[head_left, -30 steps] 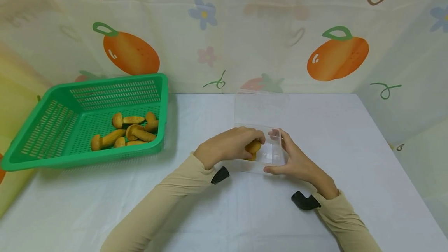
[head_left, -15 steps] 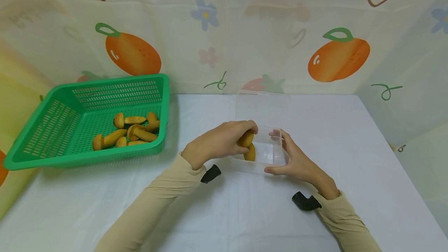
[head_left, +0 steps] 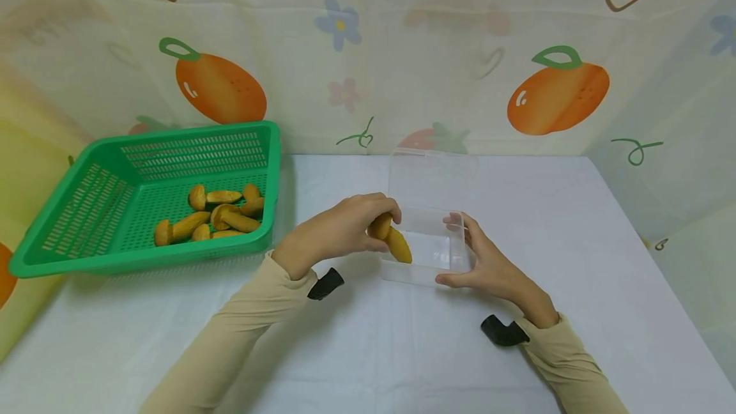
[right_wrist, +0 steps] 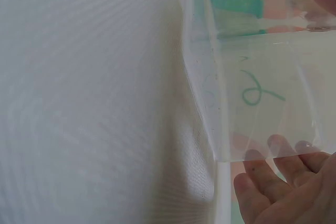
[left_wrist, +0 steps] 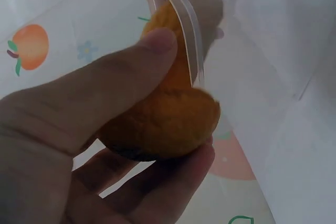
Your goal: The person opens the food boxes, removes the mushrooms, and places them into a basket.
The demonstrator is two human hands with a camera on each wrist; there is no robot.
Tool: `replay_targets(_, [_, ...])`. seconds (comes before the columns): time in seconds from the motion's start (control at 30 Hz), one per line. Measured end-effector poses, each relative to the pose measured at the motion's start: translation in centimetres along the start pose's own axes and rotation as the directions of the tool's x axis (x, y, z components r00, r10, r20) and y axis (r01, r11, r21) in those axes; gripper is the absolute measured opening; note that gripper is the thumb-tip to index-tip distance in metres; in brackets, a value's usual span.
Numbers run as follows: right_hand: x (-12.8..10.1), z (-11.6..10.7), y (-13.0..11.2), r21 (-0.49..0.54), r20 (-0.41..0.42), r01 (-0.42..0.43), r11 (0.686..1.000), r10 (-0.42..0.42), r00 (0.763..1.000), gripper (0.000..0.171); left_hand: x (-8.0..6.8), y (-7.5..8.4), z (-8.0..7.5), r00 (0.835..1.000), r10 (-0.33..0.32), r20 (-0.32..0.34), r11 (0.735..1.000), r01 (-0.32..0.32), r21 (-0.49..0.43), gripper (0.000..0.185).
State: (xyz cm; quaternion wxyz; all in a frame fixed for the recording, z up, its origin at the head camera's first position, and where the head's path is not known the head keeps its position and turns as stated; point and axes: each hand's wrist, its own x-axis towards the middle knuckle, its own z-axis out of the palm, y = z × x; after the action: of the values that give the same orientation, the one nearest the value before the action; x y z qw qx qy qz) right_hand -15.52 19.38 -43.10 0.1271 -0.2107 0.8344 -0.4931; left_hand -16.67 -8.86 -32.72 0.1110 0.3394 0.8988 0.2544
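Observation:
My left hand (head_left: 339,229) pinches a brown mushroom (head_left: 399,248) between thumb and fingers, at the left end of a clear plastic box (head_left: 416,275). In the left wrist view the thumb presses along the stem of the mushroom (left_wrist: 163,121), and the rounded cap sits toward the fingers. Part of the stem shows through the box's clear wall there. My right hand (head_left: 489,267) grips the right end of the box, thumb at the near wall and fingers at the far side. The hinged lid (head_left: 434,177) stands open behind the box.
A green plastic basket (head_left: 86,267) with several mushrooms (head_left: 232,219) stands at the left of the white-covered table (head_left: 402,350). Behind the table hangs a printed cloth (head_left: 391,50). A black wrist mount (head_left: 326,284) sits at the left cuff, another (head_left: 505,332) at the right.
My left hand has moved left with the mushroom, from over the box's inside to its left end. More of the mushroom and the box floor shows. The right hand keeps its place.

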Motion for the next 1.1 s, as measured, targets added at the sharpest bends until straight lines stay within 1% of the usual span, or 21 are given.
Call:
replay_targets(0.13, [0.0,0.0,0.0,0.010,-0.001,-0.007,1.000,0.007,1.000,0.106,-0.6,-0.3,-0.2,1.000,0.011,0.025,1.000,-0.010,-0.023,0.031])
replay_targets(0.3, [-0.1,-0.1,-0.1,0.020,0.002,-0.010,1.000,0.010,1.000,0.108,-1.2,-0.7,-0.5,0.998,0.021,0.053,0.998,-0.018,-0.057,0.033])
replay_targets(0.4, [-0.1,-0.1,-0.1,0.023,0.003,-0.007,1.000,0.007,1.000,0.108,-1.6,-0.9,-0.6,0.999,0.034,0.039,0.997,-0.032,-0.064,0.033])
replay_targets(0.5, [0.0,-0.1,-0.1,0.013,0.002,-0.002,1.000,0.002,1.000,0.108,-2.1,-1.2,-0.7,0.999,0.042,-0.010,0.998,-0.043,-0.054,0.033])
replay_targets(0.6, [0.0,-0.1,0.0,0.001,0.000,-0.002,1.000,0.002,1.000,0.108,-2.7,-1.5,-0.9,0.995,0.044,-0.085,0.998,-0.047,-0.029,0.032])
replay_targets(0.77, [0.0,-0.1,0.0,0.000,0.000,-0.001,1.000,0.001,1.000,0.107,-3.6,-2.2,-1.4,0.977,0.047,-0.209,0.999,-0.047,0.007,0.032])
replay_targets(0.83, [0.0,-0.1,0.0,0.001,0.000,0.000,1.000,0.000,1.000,0.107,-4.0,-2.4,-1.7,0.971,0.041,-0.237,0.999,-0.042,-0.002,0.032])
replay_targets(0.97, [0.0,-0.1,0.0,-0.005,-0.001,0.002,1.000,-0.002,1.000,0.108,-4.8,-2.9,-2.2,0.963,0.020,-0.268,0.999,-0.029,-0.030,0.033])
replay_targets(1.1, [-0.1,-0.1,-0.1,-0.009,0.000,0.005,1.000,-0.005,1.000,0.109,-5.6,-3.6,-2.5,0.952,0.005,-0.307,0.998,-0.022,-0.051,0.034])
